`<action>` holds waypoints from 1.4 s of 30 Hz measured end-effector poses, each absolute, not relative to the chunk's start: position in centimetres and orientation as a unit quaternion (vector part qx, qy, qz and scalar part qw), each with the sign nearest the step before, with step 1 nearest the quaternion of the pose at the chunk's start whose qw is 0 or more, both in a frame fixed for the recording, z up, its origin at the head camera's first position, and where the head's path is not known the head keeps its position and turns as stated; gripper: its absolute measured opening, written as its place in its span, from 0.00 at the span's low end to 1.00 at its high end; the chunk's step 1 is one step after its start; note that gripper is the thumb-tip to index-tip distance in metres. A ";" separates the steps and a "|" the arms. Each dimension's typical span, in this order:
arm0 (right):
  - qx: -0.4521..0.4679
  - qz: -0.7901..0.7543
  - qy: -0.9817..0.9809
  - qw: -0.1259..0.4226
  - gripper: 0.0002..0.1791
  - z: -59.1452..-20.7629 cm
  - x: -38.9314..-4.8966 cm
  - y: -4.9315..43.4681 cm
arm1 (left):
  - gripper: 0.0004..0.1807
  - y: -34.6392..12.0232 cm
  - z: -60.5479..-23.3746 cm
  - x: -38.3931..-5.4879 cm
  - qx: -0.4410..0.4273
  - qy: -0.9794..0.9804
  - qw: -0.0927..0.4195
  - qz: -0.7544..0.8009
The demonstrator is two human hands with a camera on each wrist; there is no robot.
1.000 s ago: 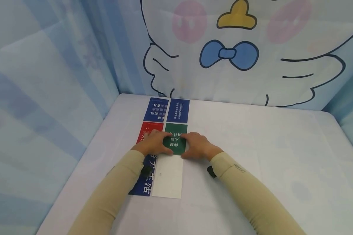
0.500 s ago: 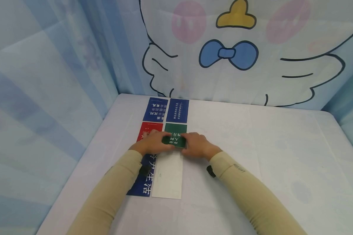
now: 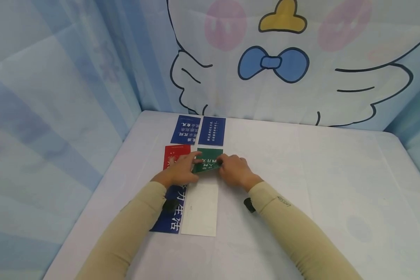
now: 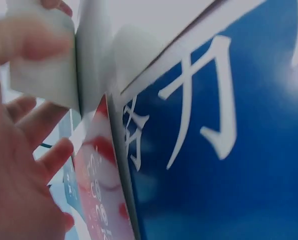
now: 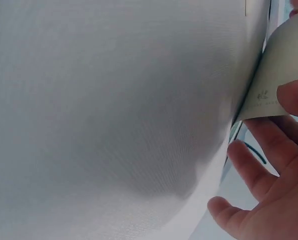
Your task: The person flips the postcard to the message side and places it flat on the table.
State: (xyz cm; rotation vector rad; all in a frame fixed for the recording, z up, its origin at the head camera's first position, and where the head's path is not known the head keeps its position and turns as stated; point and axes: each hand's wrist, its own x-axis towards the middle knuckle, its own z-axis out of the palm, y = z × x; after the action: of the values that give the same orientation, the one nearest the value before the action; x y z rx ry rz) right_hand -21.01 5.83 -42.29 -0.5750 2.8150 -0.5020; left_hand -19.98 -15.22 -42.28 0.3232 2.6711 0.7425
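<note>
A green card with white lettering (image 3: 209, 156) is raised at its near edge, and its cream back (image 4: 46, 75) shows in the left wrist view. My right hand (image 3: 235, 171) pinches its right side, with the thumb (image 5: 295, 97) on the back and fingers behind. At the card's left edge is my left hand (image 3: 178, 170), fingers loosely spread. Its blurred thumb (image 4: 34, 40) stands in front of the card's back; whether it touches is unclear. Under the left hand lies a red card (image 3: 177, 151), partly hidden.
Two dark blue cards (image 3: 186, 130) lie flat at the back of the white table (image 3: 301, 186). Nearer are a blue card with large white characters (image 3: 168, 217) and a cream card (image 3: 200, 210), side by side. Patterned curtains (image 3: 73, 136) enclose the left and back.
The green card's near edge has come up from the table. My left thumb has moved off the card towards the left, while my right hand has kept its pinch.
</note>
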 end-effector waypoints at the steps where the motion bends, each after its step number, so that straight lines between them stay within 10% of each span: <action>1: -0.194 -0.180 0.958 0.110 0.21 -42.3 -21.0 5.9 | 0.47 -15.2 -42.3 -20.0 0.113 0.942 0.167 0.268; 25: -0.129 -0.423 0.894 -0.065 0.12 -40.9 -19.7 6.0 | 0.28 -14.2 -40.8 -19.1 0.041 0.900 -0.096 0.423; 42: -0.172 -0.317 0.931 0.050 0.31 -41.5 -20.8 6.6 | 0.30 -14.8 -41.7 -20.0 0.077 0.962 0.010 0.260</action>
State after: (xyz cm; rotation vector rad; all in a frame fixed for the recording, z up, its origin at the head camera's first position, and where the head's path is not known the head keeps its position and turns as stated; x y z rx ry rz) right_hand -20.78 6.64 -41.50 -0.5235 2.8357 -0.9666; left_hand -19.97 -14.76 -41.71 0.2398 3.0045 0.8126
